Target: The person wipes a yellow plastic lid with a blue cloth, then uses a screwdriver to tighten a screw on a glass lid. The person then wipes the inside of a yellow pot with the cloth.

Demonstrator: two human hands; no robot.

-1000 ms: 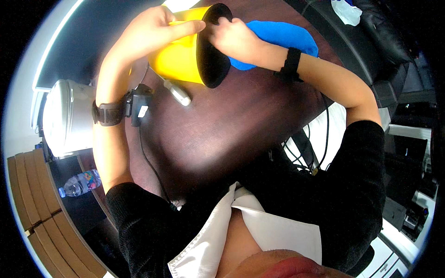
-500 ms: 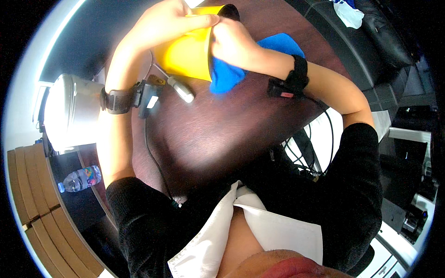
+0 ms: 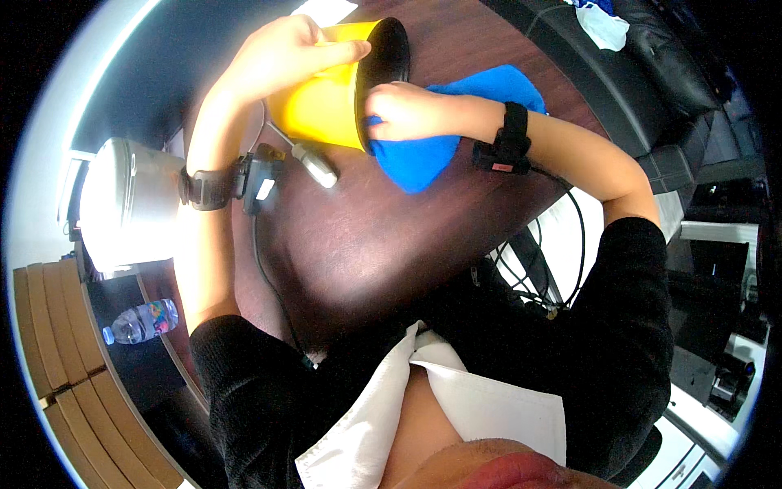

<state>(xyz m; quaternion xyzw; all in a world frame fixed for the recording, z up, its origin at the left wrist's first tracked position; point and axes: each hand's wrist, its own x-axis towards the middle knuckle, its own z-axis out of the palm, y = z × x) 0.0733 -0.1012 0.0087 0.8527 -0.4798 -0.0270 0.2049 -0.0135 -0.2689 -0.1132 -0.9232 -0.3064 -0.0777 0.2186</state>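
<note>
A yellow bin with a dark inside lies tipped over the brown table, its open mouth toward the right. My left hand grips it from above, with the thumb along the outer wall near the rim. At the mouth, my right hand is closed on a blue cloth, fingers bent at the lower part of the opening. The cloth hangs below the hand, and another part spreads behind the wrist. Some fingertips are hidden by the hand and the rim.
A grey handle-shaped thing lies below the bin. Left of the table stand a shiny silver pot, a plastic bottle and cardboard boxes. Cables trail from both wrist straps. A black sofa borders the table's far right.
My right hand has drawn back from deeper in the bin to the mouth and moved lower. More blue cloth shows below it. The bin has turned slightly, showing more of its dark inside.
</note>
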